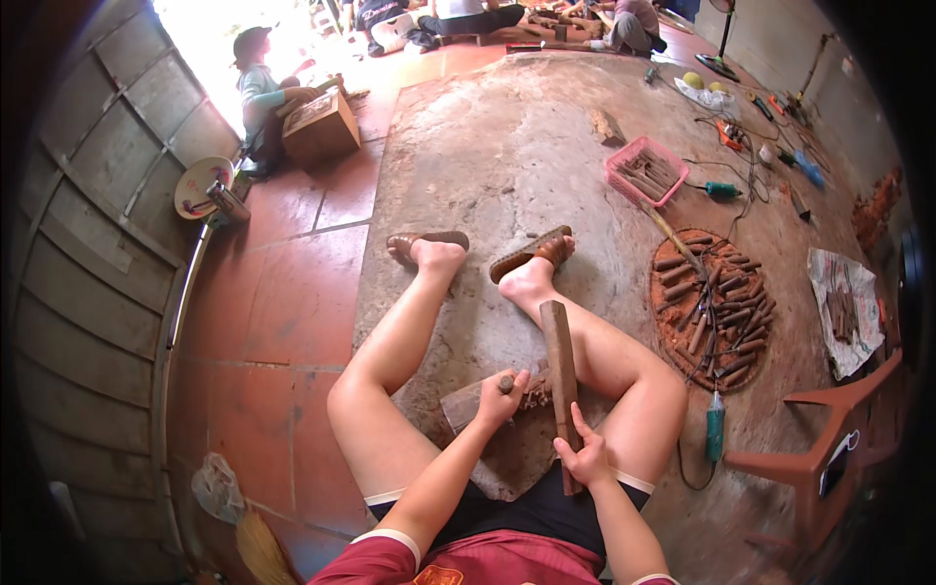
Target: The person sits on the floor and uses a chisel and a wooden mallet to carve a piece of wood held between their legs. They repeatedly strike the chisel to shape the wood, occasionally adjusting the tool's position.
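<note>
My left hand point(499, 400) is closed around an upright chisel point(505, 384), of which only the round end of the wooden handle shows; its blade is hidden. Below that fist lies a carved piece of brown wood point(536, 392), between my bent legs. A squared wooden block point(458, 406) sits at its left. My right hand point(583, 456) grips the lower part of a long, bat-like wooden mallet point(559, 351), its index finger stretched along the side. The mallet stands across the right end of the carved piece in this view; whether they touch I cannot tell.
Right of my leg, a round mat point(663, 327) bears several wooden-handled tools and sawdust. Beyond it are a pink basket point(614, 175) of wood pieces and green power tools point(721, 190) with cords. A brown plastic chair point(804, 458) stands near right. A person point(258, 93) works at a wooden block point(322, 127) far left.
</note>
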